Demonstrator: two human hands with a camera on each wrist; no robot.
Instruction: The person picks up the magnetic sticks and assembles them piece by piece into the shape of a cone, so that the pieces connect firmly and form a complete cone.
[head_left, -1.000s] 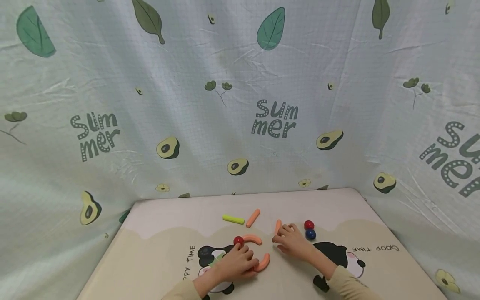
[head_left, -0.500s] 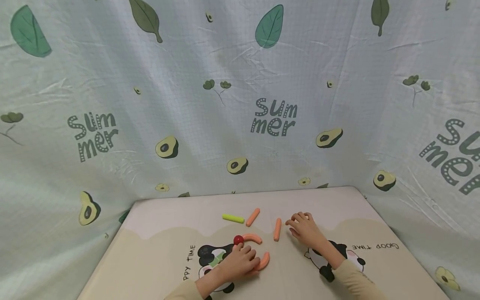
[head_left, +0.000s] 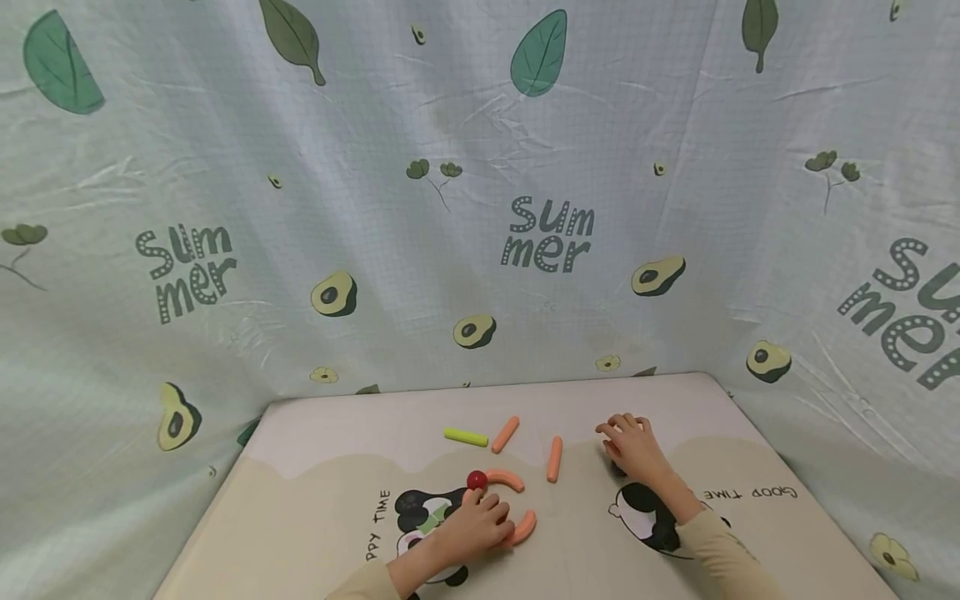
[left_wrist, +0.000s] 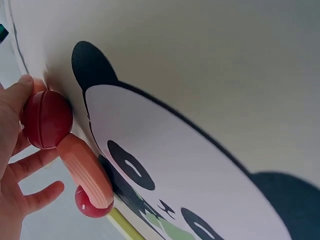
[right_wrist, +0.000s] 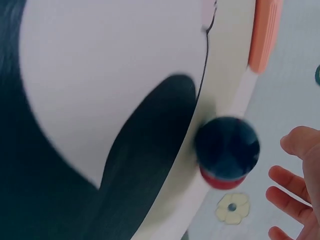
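My left hand (head_left: 476,527) holds a red ball (left_wrist: 47,120) between thumb and fingers, low over the table. A curved orange piece (head_left: 523,527) meets that ball from the right. Another orange piece (left_wrist: 87,170) runs from it to a second red ball (head_left: 477,480), which joins a further curved orange piece (head_left: 506,477). My right hand (head_left: 637,450) hovers with fingers spread above a dark blue ball (right_wrist: 227,147). Behind it, a third red ball (right_wrist: 222,181) shows partly. Neither of these two is gripped.
Further back lie a yellow-green stick (head_left: 466,437) and a straight orange stick (head_left: 506,435). A second orange stick (head_left: 554,460) lies between my hands. The panda-printed table (head_left: 337,517) meets a patterned curtain (head_left: 405,275) at its back edge.
My right hand has moved right, from beside the orange stick to above the blue ball. The left hand stays almost still; the curved orange piece beside it has shifted slightly.
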